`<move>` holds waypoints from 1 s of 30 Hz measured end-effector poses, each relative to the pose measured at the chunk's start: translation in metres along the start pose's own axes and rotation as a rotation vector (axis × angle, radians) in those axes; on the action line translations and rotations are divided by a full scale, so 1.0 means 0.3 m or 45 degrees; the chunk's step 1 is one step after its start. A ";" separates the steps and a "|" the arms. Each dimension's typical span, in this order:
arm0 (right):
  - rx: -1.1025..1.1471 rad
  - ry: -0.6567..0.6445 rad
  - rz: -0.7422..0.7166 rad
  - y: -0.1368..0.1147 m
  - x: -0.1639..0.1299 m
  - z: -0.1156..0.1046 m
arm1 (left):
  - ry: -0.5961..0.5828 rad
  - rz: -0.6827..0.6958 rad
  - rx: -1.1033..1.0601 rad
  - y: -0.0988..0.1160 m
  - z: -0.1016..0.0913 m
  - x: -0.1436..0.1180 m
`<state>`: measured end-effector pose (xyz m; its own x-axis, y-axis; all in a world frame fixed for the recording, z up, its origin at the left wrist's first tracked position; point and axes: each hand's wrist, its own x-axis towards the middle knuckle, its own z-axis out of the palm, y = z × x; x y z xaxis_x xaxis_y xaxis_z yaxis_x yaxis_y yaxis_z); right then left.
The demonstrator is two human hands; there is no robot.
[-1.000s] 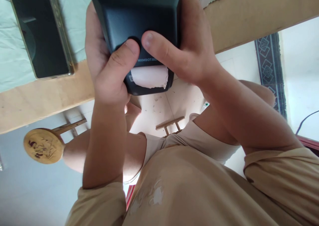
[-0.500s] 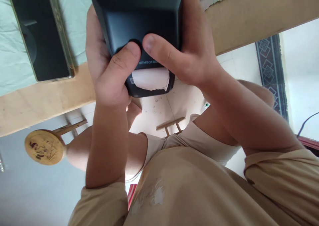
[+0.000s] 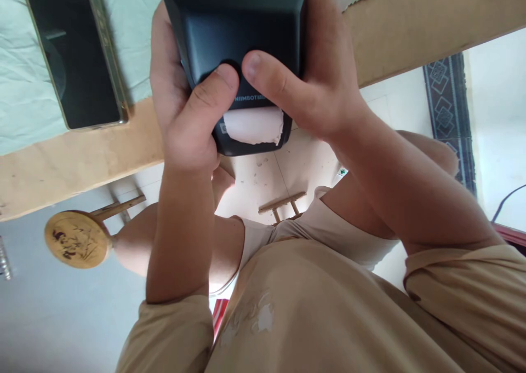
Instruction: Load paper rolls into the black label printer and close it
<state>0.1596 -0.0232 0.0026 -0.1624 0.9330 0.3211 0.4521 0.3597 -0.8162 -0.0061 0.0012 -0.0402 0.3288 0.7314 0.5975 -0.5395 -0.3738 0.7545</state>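
Black NIIMBOT device [image 3: 242, 30] is gripped between the fingers of both hands, the left hand [image 3: 181, 121] along its left wall and the right hand [image 3: 324, 82] along its right wall. Both thumbs lie on its top face, their tips close together just beyond the printed brand name; how the fingers underneath are placed, I cannot tell. Its shell looks stiff and smooth, so I judge that it will not bend, but it may slide a little in dry fingers. By its bulk it is perhaps moderately heavy, and two hands suit it well. The side walls seem the best place to hold. At the near end lies white paper [image 3: 252, 125] with a ragged right edge; it looks thin and easy to tear, so the fingers should not press there. The device is held at the near edge of the wooden surface [image 3: 78, 145]; whether its far part rests on something is out of view. To the left, a phone [image 3: 76, 50] lies on pale green cloth [image 3: 133, 50].
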 end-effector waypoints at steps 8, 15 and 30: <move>0.008 0.004 -0.116 0.014 -0.005 0.001 | -0.106 0.048 -0.006 -0.008 -0.022 0.009; -0.016 0.008 -0.116 0.022 -0.005 0.005 | -0.030 0.005 -0.051 -0.011 -0.008 0.006; -0.031 0.026 -0.130 0.033 -0.008 0.005 | 0.017 -0.071 -0.001 0.012 0.006 0.001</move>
<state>0.1632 -0.0217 -0.0069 -0.1909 0.8910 0.4120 0.4556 0.4522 -0.7668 -0.0064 -0.0010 -0.0367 0.3482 0.7584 0.5510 -0.5215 -0.3317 0.7862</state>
